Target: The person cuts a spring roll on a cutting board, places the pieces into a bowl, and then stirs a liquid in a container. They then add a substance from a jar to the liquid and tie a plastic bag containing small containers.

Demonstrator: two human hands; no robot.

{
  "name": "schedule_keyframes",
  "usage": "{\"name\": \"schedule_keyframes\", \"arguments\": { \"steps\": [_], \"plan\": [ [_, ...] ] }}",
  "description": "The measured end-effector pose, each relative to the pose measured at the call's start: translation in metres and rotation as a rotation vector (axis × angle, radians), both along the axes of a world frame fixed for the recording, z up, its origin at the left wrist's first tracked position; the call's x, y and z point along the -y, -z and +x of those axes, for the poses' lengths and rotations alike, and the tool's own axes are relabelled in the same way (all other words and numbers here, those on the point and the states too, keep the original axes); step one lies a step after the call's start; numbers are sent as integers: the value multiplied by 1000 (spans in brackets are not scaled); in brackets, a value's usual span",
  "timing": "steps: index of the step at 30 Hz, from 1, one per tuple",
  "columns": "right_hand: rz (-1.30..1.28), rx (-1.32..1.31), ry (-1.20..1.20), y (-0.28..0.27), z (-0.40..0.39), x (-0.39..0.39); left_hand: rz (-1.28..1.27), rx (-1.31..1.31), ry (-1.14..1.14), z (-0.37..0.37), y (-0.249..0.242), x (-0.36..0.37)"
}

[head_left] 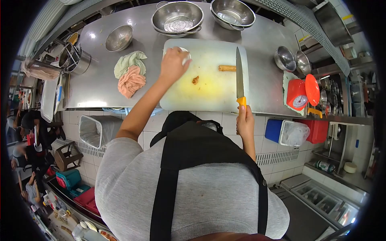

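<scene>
Here, a pale plastic cutting board point(209, 86), rectangular with rounded corners and stained yellow near its middle, lies on a brushed steel counter point(100, 86) across the upper half of the frame. The left hand point(173, 64) rests on the board's upper left corner, fingers curled over a small white object point(185, 59) that it mostly hides; the grip is closed on it, though what the object is cannot be told. The right hand point(245, 122), just below the board's lower right edge, is wrapped tight round the orange handle of a knife point(239, 78), whose long, narrow steel blade lies flat up the board's right side. Just left of the blade near the top sits a short tan cylinder of food point(227, 68), and nearer the middle a small brownish scrap point(195, 80).

Left of the board lie two crumpled cloths, one pale green point(129, 62), one salmon pink point(131, 81). Round, shiny steel bowls point(177, 17) stand along the counter's top edge, one perforated like a colander. At the right, an orange kitchen scale point(299, 93) with a round dial sits on a green cloth.
</scene>
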State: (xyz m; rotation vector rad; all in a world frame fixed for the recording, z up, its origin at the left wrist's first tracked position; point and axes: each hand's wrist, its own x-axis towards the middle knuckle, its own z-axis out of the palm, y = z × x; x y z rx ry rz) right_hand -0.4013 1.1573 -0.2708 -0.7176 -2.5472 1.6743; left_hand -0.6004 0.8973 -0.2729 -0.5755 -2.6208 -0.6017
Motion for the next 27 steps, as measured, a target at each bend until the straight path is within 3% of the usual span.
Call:
{"name": "schedule_keyframes", "arguments": {
  "steps": [4,6,9,11,15,17,20,22,27],
  "plan": [
    [-56,44,11,-4,-4,4,108,297,191,47,23,-29],
    [-89,62,6,-10,-5,7,42,318,197,48,59,-34],
    [-116,59,12,-6,-5,7,-1,334,224,44,59,-32],
    [-108,45,21,-9,-3,7,172,207,212,38,37,-25],
    [-112,91,62,-13,1,8,96,61,94,11,-8,-11],
    [-85,84,75,-5,3,4,62,-189,86,2,-14,-23],
    [26,90,112,11,8,-1,131,104,301,-7,4,-74],
    [223,100,103,25,9,-7,59,190,353,-9,20,-114],
    [382,104,105,21,12,-2,41,258,379,-18,62,-160]
  ]
}}
